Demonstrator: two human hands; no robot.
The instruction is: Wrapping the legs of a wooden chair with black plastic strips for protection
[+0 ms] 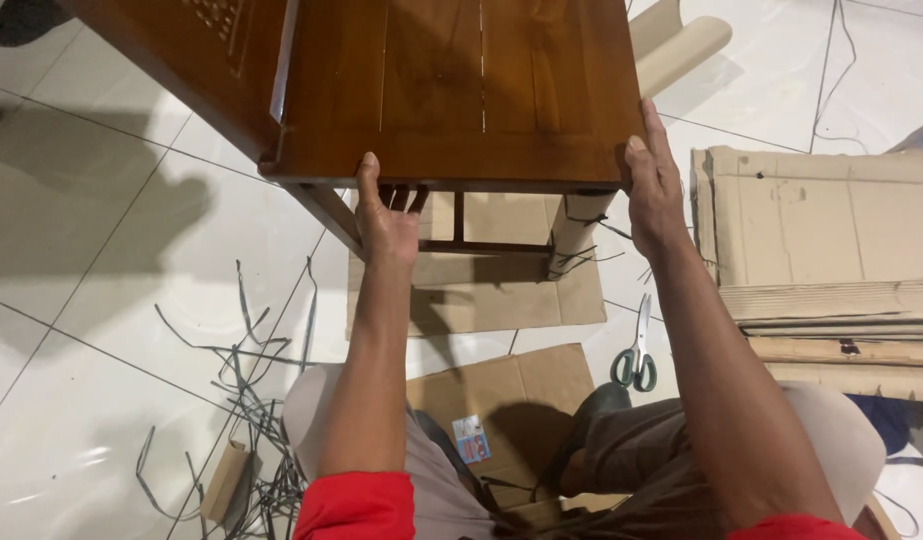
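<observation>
While standing on flattened cardboard (502,290) over white floor tiles (92,330): wooden table (462,90) gripped at its near edge.
Left hand (390,215) clamped on that edge, right hand (654,175) closed on the corner; green-handled scissors (637,350) lying nearby, beside scattered grey strapping (252,350).

Scissors (635,362), cardboard (820,215), cut straps (247,360)

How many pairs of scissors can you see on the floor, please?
1: a pair of green-handled metal scissors lies on the white tiled floor, beside the person's right forearm and left of the flat cardboard stack. Others may be hidden under cardboard.
</observation>
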